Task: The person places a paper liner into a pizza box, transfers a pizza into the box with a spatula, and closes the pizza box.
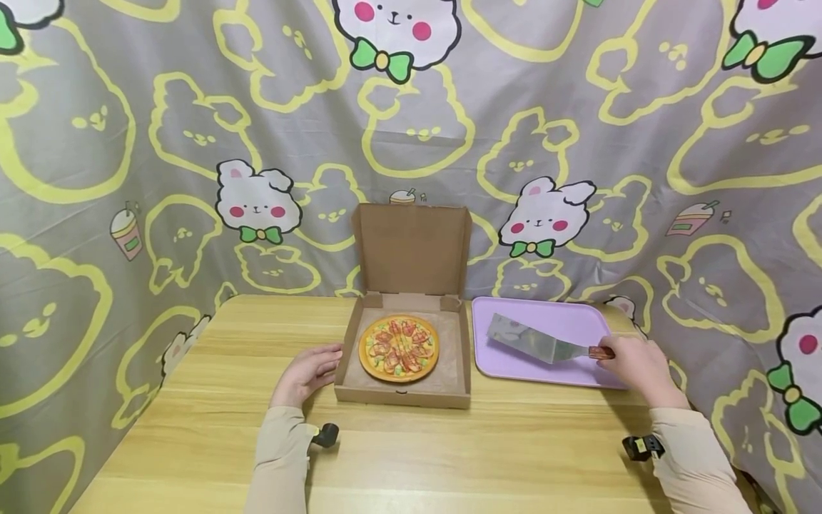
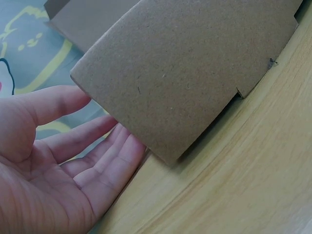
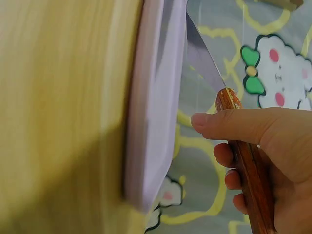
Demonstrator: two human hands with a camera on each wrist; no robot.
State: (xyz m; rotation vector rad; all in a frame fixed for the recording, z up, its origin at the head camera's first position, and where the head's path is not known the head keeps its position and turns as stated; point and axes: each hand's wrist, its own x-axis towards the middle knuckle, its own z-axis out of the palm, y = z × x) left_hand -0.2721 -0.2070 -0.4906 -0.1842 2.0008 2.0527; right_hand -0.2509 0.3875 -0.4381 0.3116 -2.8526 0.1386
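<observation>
A cardboard pizza box (image 1: 403,398) stands with its lid raised at the back, and a round pizza (image 1: 399,348) topped with strips and green bits lies inside. My left hand (image 1: 313,371) is at the box's left wall; in the left wrist view its fingers (image 2: 105,161) reach along the cardboard side, mostly straight. My right hand (image 1: 636,364) grips the wooden handle (image 3: 251,180) of a metal spatula (image 1: 523,338), fingers wrapped round it and thumb along the top. The spatula's broad blade is over the purple tray (image 1: 578,312); whether it touches the tray cannot be told.
The box and tray sit side by side near the back of a wooden table (image 1: 411,464). Behind hangs a grey curtain (image 1: 424,143) with yellow outlines and white cartoon heads. A black wrist camera (image 1: 642,448) is strapped to the right sleeve, another (image 1: 326,435) to the left.
</observation>
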